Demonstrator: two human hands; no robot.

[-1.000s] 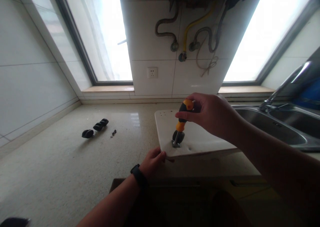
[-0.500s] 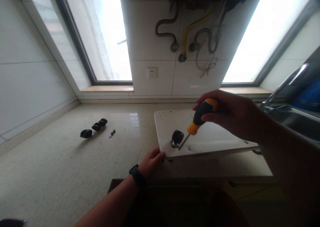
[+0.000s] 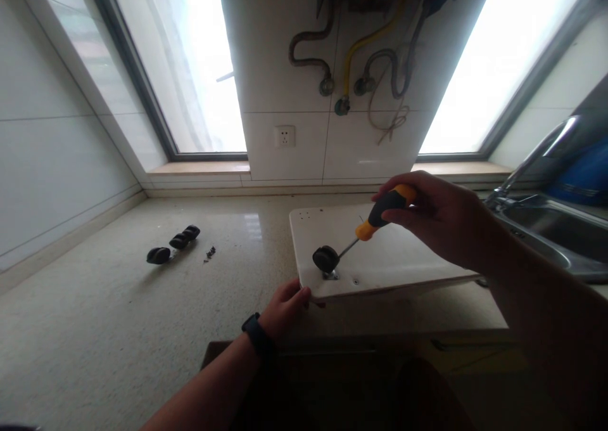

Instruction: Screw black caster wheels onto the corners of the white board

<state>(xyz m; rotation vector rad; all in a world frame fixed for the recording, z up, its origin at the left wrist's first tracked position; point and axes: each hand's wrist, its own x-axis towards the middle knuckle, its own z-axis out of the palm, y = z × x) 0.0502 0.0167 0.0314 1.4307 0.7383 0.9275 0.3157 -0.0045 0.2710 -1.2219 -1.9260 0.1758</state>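
Note:
A white board [image 3: 403, 247] lies on the countertop, with a black caster wheel [image 3: 325, 259] on a metal plate at its near left corner. My right hand [image 3: 430, 212] is closed around the yellow and black handle of a screwdriver [image 3: 379, 213]. The screwdriver slants down to the left, its tip at the caster; whether it touches the wheel or passes behind it I cannot tell. My left hand [image 3: 287, 301], with a dark watch on the wrist, grips the board's near left corner, thumb on the edge and the other fingers partly hidden below.
Black casters [image 3: 184, 236] and a small pile of screws [image 3: 209, 253] lie on the counter [image 3: 95, 329] to the left. A sink [image 3: 560, 228] with a tall faucet [image 3: 536, 158] is at the right. Hoses [image 3: 351, 51] hang on the tiled wall above a socket [image 3: 285, 136].
The caster wheel has swung left on its mount. The screwdriver is tilted flatter, and its tip has shifted from the board beside the caster up toward the wheel. My left hand keeps its hold.

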